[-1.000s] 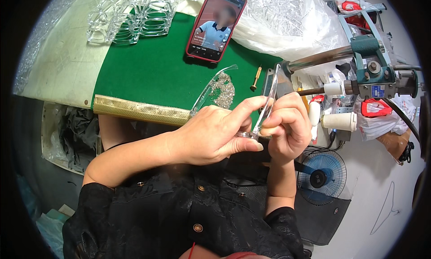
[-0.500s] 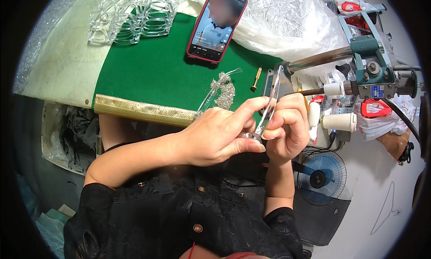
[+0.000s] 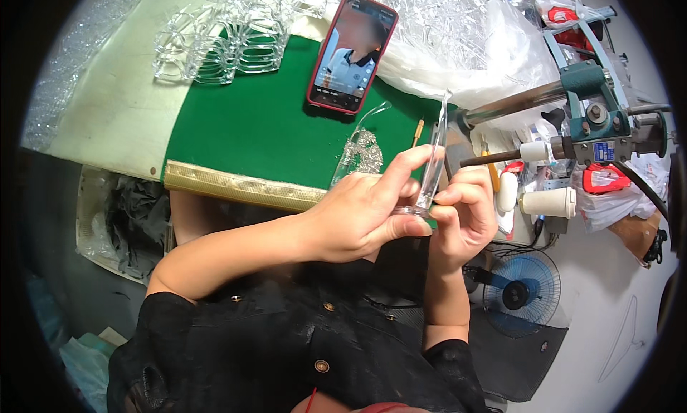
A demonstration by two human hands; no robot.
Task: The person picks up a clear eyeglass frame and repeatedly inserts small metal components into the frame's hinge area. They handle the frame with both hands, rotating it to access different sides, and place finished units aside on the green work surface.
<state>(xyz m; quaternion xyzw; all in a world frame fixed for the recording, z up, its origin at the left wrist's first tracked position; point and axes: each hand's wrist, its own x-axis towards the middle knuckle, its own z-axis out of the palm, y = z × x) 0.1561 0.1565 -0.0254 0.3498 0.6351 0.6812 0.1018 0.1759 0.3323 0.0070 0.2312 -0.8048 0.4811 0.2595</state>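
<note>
A clear plastic eyeglass frame [image 3: 436, 171] is held up over the near edge of the table, one temple arm pointing up and away, the other reaching left over the mat. My left hand [image 3: 361, 216] is closed on its front, thumb below and forefinger along the raised temple. My right hand [image 3: 465, 216] is curled beside the hinge corner, thumb and fingertips drawn together there; whatever they pinch is too small to make out. Behind the left hand a heap of tiny metal screws [image 3: 366, 154] lies on the green mat [image 3: 243, 134]. A slim brass-coloured screwdriver [image 3: 418, 133] rests right of it.
A red-cased phone [image 3: 352, 55] stands at the back. Several clear eyeglass fronts [image 3: 236, 48] sit to its left, and a plastic bag of clear parts [image 3: 458, 41] to its right. A metal bench press [image 3: 590, 112], a white cup [image 3: 549, 202] and a fan [image 3: 519, 291] are rightward.
The whole view has shifted slightly, moving the scene right and down. My right fingertips have come a little off the raised temple and bunched closer to the hinge; the left grip stays.
</note>
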